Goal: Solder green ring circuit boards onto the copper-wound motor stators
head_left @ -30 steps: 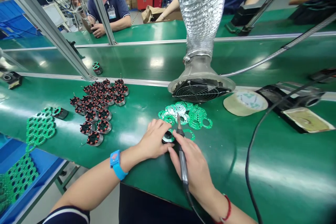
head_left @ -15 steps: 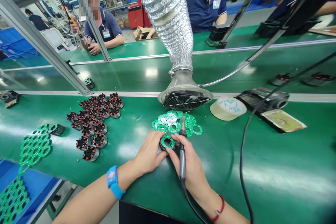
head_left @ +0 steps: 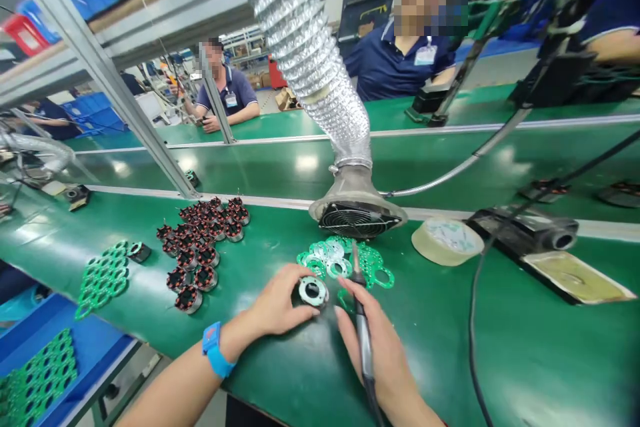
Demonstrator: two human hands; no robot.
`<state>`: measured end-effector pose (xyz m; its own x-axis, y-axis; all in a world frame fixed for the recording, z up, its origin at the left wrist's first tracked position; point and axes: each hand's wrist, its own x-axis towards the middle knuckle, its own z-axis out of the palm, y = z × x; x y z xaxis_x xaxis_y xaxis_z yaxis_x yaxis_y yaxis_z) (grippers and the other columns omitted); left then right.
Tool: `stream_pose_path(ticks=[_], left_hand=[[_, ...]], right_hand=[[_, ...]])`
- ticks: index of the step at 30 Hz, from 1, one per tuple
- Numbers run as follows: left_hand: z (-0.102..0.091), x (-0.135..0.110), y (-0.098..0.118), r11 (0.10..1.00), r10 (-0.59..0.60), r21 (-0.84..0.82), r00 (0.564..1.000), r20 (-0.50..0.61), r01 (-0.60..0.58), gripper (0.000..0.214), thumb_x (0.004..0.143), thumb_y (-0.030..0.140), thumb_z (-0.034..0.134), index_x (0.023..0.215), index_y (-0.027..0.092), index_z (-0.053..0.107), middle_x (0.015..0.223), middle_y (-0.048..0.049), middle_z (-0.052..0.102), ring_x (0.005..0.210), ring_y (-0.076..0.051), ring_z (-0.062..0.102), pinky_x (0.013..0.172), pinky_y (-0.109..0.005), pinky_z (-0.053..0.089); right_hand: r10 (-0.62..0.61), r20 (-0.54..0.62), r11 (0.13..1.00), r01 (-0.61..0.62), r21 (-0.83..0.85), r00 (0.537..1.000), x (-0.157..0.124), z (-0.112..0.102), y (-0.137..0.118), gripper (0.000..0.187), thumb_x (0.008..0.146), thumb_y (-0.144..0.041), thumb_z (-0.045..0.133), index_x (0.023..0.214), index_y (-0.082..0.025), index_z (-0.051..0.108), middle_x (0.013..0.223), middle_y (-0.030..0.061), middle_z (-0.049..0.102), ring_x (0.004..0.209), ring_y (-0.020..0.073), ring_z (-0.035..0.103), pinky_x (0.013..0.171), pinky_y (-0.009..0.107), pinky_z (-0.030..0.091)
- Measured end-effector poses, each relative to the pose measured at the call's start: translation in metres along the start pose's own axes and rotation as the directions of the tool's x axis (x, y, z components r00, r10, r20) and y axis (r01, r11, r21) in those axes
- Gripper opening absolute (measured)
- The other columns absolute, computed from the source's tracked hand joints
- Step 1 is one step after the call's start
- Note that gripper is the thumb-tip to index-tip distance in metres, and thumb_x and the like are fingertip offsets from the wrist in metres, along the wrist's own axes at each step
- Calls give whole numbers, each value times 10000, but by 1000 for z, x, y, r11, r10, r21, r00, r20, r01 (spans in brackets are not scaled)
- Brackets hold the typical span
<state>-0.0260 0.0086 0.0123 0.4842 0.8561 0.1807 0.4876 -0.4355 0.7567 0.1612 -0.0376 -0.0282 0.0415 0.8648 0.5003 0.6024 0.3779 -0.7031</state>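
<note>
My left hand (head_left: 280, 301) curls its thumb and fingers around a small motor stator (head_left: 314, 292) with a ring-shaped circuit board on top, which looks whitish in the light. In my right hand (head_left: 387, 347) lies a soldering iron (head_left: 365, 340), its tip pointing away from me. The thumb and forefinger of that hand are apart from the stator. A green ring board (head_left: 345, 299) shows just beside the right fingers, partly covered. Beyond both hands lies a loose pile of ring boards (head_left: 325, 255), green and pale.
Several bare stators (head_left: 205, 277) stand grouped at left, beside a green board panel (head_left: 105, 277). A fume duct (head_left: 360, 217) hangs over the pile. To the right are a tape roll (head_left: 447, 241), a soldering iron stand (head_left: 525, 227) and a sponge tray (head_left: 580, 273). Co-workers (head_left: 405, 67) sit opposite.
My right fingers have come off the stator and moved right with the soldering iron. The left hand still holds the stator, whose board now looks whitish. The view has shifted upward.
</note>
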Motion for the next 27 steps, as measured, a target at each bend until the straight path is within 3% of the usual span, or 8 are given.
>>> stream_pose_path(ticks=[2, 6, 9, 12, 15, 19, 22, 27], left_hand=[[-12, 7, -6, 993, -117, -7, 984, -135, 117, 429, 723, 224, 694, 1101, 175, 497, 1086, -77, 590, 1014, -223, 557, 911, -370, 445], [-31, 36, -36, 926, -304, 123, 899, -316, 357, 360, 744, 243, 675, 1035, 145, 487, 956, -52, 602, 863, -190, 592, 800, -335, 483], [-39, 61, -57, 896, -317, 177, 864, -390, 408, 373, 752, 215, 666, 1067, 123, 489, 1028, -97, 596, 941, -214, 594, 858, -361, 469], [-50, 73, -62, 877, -302, 205, 830, -468, 435, 461, 812, 182, 593, 1230, 124, 407, 1208, -149, 530, 1061, -205, 570, 901, -341, 457], [-69, 68, -58, 818, -295, 274, 779, -554, 505, 428, 867, 191, 514, 1275, 160, 389, 1281, -144, 467, 1141, -208, 513, 966, -372, 416], [-88, 42, -54, 643, -342, 397, 709, -617, 655, 270, 797, 190, 598, 1060, 144, 559, 1189, -155, 499, 1206, -332, 389, 1017, -527, 302], [-85, 22, -50, 543, -368, 491, 719, -590, 681, 191, 743, 165, 652, 928, 129, 619, 1144, -169, 515, 1194, -374, 365, 997, -551, 294], [-58, -1, -31, 540, -365, 619, 821, -439, 570, 104, 826, 231, 587, 872, 171, 658, 1190, -131, 515, 1201, -321, 387, 1008, -481, 329]], right_hand=[[14, -51, 1000, -15, -14, 999, 3, -7, 5, 348, 884, -342, 500, 1210, -219, 502, 1140, 102, 667, 985, 231, 672, 819, 385, 564], [87, -114, 996, -87, 3, 990, 8, -12, 13, 342, 878, -392, 484, 1167, -214, 518, 1098, 100, 690, 915, 238, 692, 757, 383, 572], [113, -112, 993, -108, 50, 987, 7, -11, 12, 357, 881, -419, 477, 1175, -224, 530, 1104, 89, 688, 917, 234, 689, 777, 381, 561], [150, -104, 981, -136, 136, 983, 4, -14, 4, 370, 891, -420, 476, 1198, -220, 523, 1114, 94, 682, 970, 239, 672, 855, 401, 532], [183, -96, 965, -161, 206, 978, 2, -20, -5, 361, 893, -410, 485, 1193, -213, 524, 1077, 94, 696, 981, 239, 667, 882, 400, 515], [182, -77, 962, -161, 222, 980, 1, -27, -10, 345, 889, -398, 496, 1181, -218, 535, 1051, 80, 704, 977, 232, 670, 862, 373, 519], [106, -90, 979, -87, 185, 990, 0, -30, -8, 316, 885, -383, 506, 1150, -219, 553, 979, 66, 722, 918, 224, 688, 813, 351, 537], [33, -121, 989, -15, 148, 992, 4, -34, -9, 262, 903, -359, 483, 1114, -221, 554, 867, 44, 740, 875, 221, 697, 775, 343, 546]])
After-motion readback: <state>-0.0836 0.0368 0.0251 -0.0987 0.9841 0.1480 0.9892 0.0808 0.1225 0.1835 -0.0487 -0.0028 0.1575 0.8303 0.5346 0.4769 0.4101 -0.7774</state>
